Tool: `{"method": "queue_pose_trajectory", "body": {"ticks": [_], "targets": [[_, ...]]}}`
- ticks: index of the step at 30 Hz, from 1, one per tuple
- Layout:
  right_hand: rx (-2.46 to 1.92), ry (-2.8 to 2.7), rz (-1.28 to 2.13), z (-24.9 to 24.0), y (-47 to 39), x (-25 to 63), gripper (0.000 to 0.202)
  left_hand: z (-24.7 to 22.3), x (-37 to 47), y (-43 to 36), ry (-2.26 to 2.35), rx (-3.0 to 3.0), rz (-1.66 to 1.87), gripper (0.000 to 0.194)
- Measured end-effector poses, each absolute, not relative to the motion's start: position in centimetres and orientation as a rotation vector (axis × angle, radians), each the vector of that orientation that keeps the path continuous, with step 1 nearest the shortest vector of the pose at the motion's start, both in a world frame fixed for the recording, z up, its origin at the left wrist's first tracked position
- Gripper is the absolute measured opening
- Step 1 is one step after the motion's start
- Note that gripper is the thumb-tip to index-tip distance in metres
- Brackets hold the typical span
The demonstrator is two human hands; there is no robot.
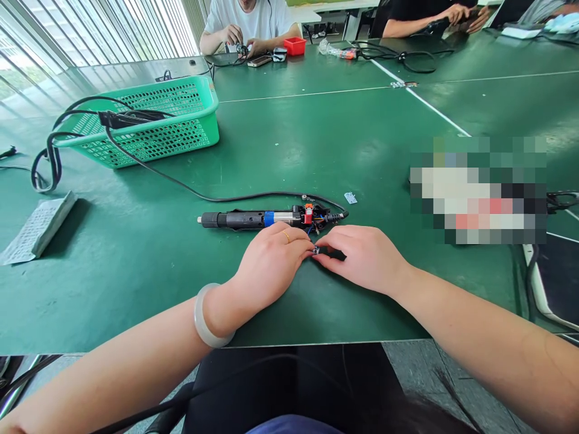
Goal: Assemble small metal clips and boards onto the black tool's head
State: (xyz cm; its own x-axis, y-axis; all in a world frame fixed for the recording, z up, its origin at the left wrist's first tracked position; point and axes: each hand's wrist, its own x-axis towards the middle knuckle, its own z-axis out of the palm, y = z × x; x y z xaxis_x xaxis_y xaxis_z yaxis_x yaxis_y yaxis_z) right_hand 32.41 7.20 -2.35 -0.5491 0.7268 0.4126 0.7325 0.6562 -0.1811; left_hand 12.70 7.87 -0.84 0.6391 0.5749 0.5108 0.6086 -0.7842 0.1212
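Observation:
My left hand [275, 259], with a ring on one finger, and my right hand [362, 253] meet near the table's front. Between their fingertips is a small black part [332, 253] with a light metallic end. The fingers of my right hand are closed round its black body, and those of my left hand pinch at the metallic end. Just beyond my hands lies an opened pen-shaped tool [244, 219], with a blue band, a red component and thin wires exposed. A black cable [217, 199] leaves its right end and runs to the basket.
A green basket [158, 129] holding black cables stands at the back left. A paper-covered block [38, 232] lies left, a small tag [350, 198] beyond my hands. Two people sit across the table near a red box [295, 46]. Part of the right side is blurred.

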Motion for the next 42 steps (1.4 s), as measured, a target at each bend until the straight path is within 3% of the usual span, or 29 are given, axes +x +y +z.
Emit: {"method": "queue_pose_trajectory", "body": {"ticks": [42], "targets": [[-1.135, -2.442, -0.036, -2.15, 7.05, 32.39, 0.015, -0.80, 12.44, 7.72, -1.106, -2.742, -0.667, 0.020]]}}
